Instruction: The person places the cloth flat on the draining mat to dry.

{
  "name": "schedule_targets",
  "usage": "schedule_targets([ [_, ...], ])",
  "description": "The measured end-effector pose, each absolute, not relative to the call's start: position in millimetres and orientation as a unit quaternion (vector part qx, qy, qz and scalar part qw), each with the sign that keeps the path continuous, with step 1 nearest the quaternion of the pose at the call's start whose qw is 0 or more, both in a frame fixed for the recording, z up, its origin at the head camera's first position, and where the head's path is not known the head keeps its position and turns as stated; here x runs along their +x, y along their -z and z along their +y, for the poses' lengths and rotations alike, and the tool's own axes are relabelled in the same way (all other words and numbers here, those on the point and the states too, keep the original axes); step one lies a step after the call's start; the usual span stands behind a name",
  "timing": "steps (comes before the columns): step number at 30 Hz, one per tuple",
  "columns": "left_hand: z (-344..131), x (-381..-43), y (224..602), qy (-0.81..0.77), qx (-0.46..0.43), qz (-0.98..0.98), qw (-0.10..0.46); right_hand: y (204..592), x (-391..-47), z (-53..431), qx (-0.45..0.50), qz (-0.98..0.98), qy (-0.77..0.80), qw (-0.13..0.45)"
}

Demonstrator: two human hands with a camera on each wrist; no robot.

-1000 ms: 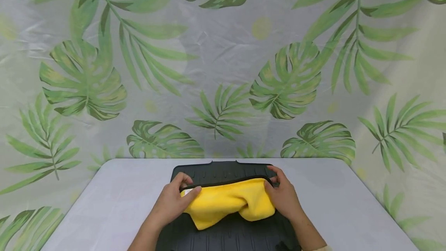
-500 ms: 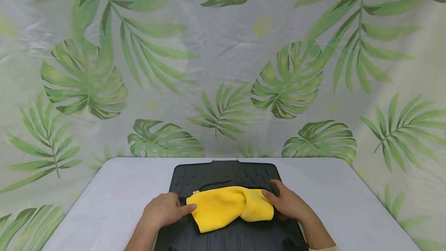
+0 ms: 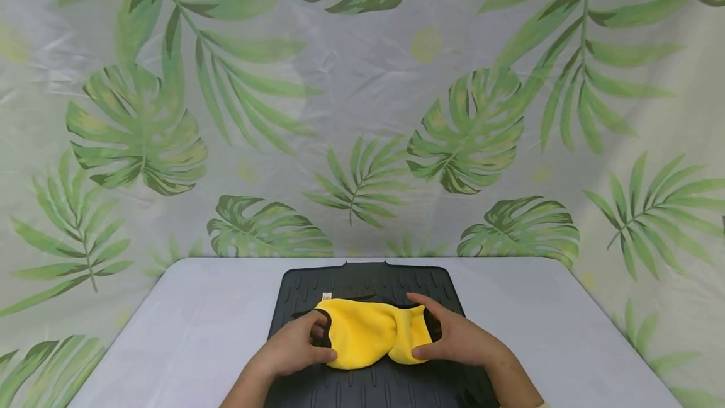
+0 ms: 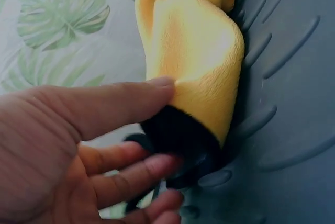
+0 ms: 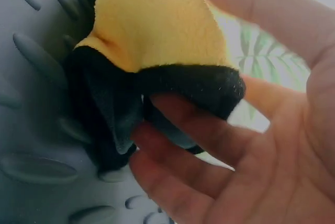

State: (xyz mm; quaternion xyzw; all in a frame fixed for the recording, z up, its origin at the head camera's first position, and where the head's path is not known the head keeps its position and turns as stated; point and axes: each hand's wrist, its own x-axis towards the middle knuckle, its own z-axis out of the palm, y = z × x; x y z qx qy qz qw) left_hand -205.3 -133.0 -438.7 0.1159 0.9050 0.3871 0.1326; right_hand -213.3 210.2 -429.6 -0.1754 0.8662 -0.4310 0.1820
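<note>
A yellow plush towel (image 3: 362,332) with black edging and a dark underside is bunched into a short roll, creased right of its middle. A small white tag (image 3: 326,296) sticks up at its upper left. My left hand (image 3: 291,345) holds the left end, its thumb on the yellow face and fingers by the black edge. At the other end my right hand (image 3: 459,332) grips the towel; the right wrist view shows the fingers (image 5: 183,124) at the dark fold and the thumb on the yellow side. The towel's far side is hidden.
Beneath the towel lies a black ribbed plastic board (image 3: 368,279) on a white table (image 3: 226,288). Some dark piece (image 3: 467,398) shows at the bottom edge by the right forearm. A leaf-patterned curtain (image 3: 362,112) hangs behind the table.
The towel has become shorter and more rolled, its ends drawn inward. The left hand moved down, then right; the right hand moved down and slightly left, both still at the ends.
</note>
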Motion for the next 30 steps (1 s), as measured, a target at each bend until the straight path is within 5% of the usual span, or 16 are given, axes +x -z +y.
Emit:
schedule_targets([
  [9, -125, -206, 440, -0.457, 0.120, 0.876, 0.097, 431, -213, 205, -0.201, 0.870, 0.426, 0.149],
  [15, -129, -207, 439, -0.484, 0.097, 0.868, 0.057, 435, -217, 205, -0.155, 0.868, 0.464, 0.082],
  [30, -139, -203, 423, -0.524, 0.045, 0.850, 0.019, 431, -222, 213, -0.055, 0.856, 0.511, 0.050],
])
